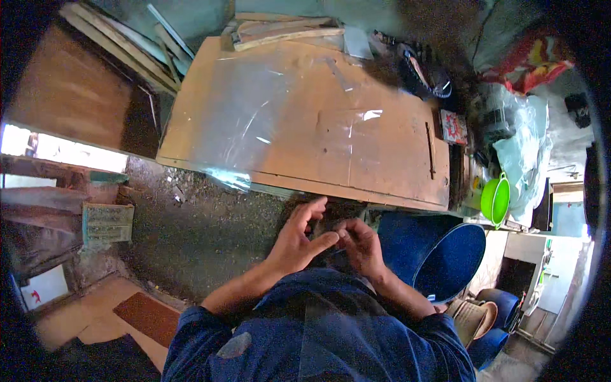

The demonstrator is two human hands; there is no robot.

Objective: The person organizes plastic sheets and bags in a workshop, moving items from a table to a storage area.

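Observation:
My left hand (300,234) is in front of my body, just short of the near edge of a tan wooden tabletop (388,153). Its fingers are apart and its thumb points to the right. At the tip of that thumb, my right hand (361,247) is closed, with its thumb and forefinger pinched together. Whatever lies in the pinch, if anything, is too small to make out. A sheet of clear plastic (238,118) lies across the left half of the tabletop, and a smaller clear piece (353,130) lies near its middle.
Wood offcuts (289,33) are stacked along the table's far edge. A blue barrel (449,261) stands close by my right arm. Further right are a bright green plastic basin (495,199) and crumpled clear plastic (522,146). Brown board (146,315) lies at lower left.

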